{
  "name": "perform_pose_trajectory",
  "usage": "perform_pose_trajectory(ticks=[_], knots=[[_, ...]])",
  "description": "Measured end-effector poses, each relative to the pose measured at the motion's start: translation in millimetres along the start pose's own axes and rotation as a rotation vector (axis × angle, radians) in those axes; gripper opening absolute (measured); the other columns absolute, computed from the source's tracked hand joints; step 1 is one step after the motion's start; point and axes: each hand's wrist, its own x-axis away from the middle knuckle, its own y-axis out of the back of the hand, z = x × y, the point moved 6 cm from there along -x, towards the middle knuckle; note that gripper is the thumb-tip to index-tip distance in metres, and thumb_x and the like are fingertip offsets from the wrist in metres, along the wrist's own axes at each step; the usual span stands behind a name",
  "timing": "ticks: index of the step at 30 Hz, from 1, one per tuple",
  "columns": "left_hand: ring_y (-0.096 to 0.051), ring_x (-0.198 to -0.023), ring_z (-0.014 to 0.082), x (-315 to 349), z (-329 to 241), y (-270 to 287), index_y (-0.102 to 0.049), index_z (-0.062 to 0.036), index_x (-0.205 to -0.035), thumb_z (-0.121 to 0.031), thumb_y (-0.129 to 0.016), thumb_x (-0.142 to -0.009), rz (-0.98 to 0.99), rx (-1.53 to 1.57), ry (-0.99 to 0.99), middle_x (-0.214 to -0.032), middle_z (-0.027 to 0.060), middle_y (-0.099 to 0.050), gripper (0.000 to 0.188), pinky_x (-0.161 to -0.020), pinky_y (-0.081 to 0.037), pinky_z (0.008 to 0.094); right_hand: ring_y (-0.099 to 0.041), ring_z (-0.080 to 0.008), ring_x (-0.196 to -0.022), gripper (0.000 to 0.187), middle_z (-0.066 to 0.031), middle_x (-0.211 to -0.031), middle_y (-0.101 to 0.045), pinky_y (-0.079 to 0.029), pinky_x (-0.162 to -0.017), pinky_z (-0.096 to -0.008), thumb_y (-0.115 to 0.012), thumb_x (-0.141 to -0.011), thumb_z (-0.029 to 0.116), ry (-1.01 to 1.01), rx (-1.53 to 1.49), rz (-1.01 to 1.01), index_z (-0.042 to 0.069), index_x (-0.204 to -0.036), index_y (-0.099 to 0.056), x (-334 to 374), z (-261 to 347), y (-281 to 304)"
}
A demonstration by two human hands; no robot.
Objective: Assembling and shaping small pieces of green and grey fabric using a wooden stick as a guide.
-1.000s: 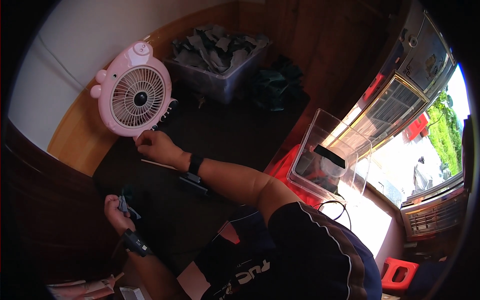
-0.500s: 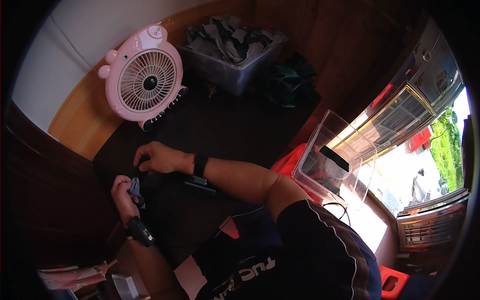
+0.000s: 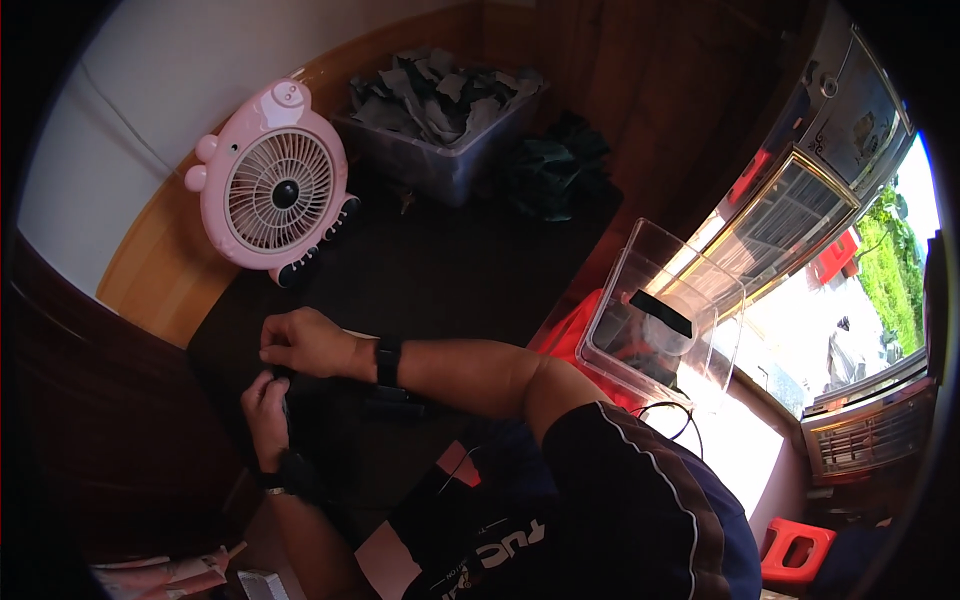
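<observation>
Over the left part of the dark table, my two hands are close together. My left hand has its fingers closed on a small dark piece of cloth; little more than its edge shows. Just above and to the right, my right hand is bent down with thumb and fingers pinched together near the cloth's upper end. What the right fingertips pinch is too small and dark to make out. A dark band is on each wrist.
A pink pig-shaped fan stands at the far left. Behind are a clear bin of grey-green cloth pieces and a dark green cloth heap. A clear plastic box and a red stool are at right.
My left hand has moved up and right, closer to my right hand, and turned so that the grey-blue cloth face is hidden. My right fingers have closed together. The whole view has shifted slightly.
</observation>
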Motion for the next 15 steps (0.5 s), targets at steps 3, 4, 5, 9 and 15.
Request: perform_pose_trajectory(ticks=[3,4,5,9,15], knots=[[-0.036,-0.064,0.0051,-3.7,11.5,10.5,-0.050,-0.0015,-0.069,-0.006,-0.053,-0.079,-0.059,-0.046,0.018,-0.066,-0.0052,-0.042,0.011,-0.056,-0.029,0.0232,-0.061,-0.0192,-0.063,0.013,-0.0100,-0.070,-0.063,-0.048,-0.060,-0.0310,-0.066,-0.081,0.014,0.012,0.019,-0.138,0.002,-0.084,-0.062,-3.6,17.3,17.0],[-0.036,-0.064,0.0051,-5.5,12.6,9.2,-0.050,-0.0015,-0.069,-0.006,-0.053,-0.079,-0.053,-0.048,0.004,-0.066,-0.0052,-0.042,0.011,-0.056,-0.029,0.0232,-0.061,-0.0192,-0.063,0.013,-0.0100,-0.070,-0.063,-0.048,-0.060,-0.0310,-0.066,-0.081,0.014,0.022,0.025,-0.147,0.002,-0.084,-0.062,-7.4,23.9,22.9],[-0.036,-0.063,0.0054,-5.3,12.9,6.8,-0.050,-0.0020,-0.069,-0.006,-0.053,-0.079,-0.157,0.006,0.056,-0.066,-0.0053,-0.041,0.011,-0.056,-0.029,0.0235,-0.060,-0.0190,-0.063,0.013,-0.0098,-0.069,-0.063,-0.048,-0.060,-0.0311,-0.066,-0.081,0.014,0.069,0.008,-0.182,0.002,-0.084,-0.062,-9.1,35.8,34.2],[-0.048,-0.073,0.0092,-5.6,41.1,29.2,-0.054,0.0017,-0.117,-0.019,-0.064,-0.079,-0.237,0.051,0.171,-0.090,0.0037,-0.053,0.044,-0.059,-0.037,0.0216,-0.059,-0.0182,-0.061,0.013,-0.0095,-0.067,-0.061,-0.047,-0.058,-0.0307,-0.066,-0.081,0.014,0.231,0.097,-0.198,0.002,-0.084,-0.062,-4.6,99.0,80.3],[-0.039,-0.064,0.0073,6.3,15.0,19.7,-0.051,-0.0034,-0.071,-0.011,-0.057,-0.081,-0.292,0.019,0.248,-0.067,-0.0047,-0.041,0.014,-0.058,-0.032,0.0237,-0.065,-0.0194,-0.069,0.015,-0.0122,-0.079,-0.066,-0.050,-0.062,-0.0290,-0.066,-0.081,0.013,0.224,0.594,-0.694,0.001,-0.090,-0.066,61.5,108.7,248.9]])
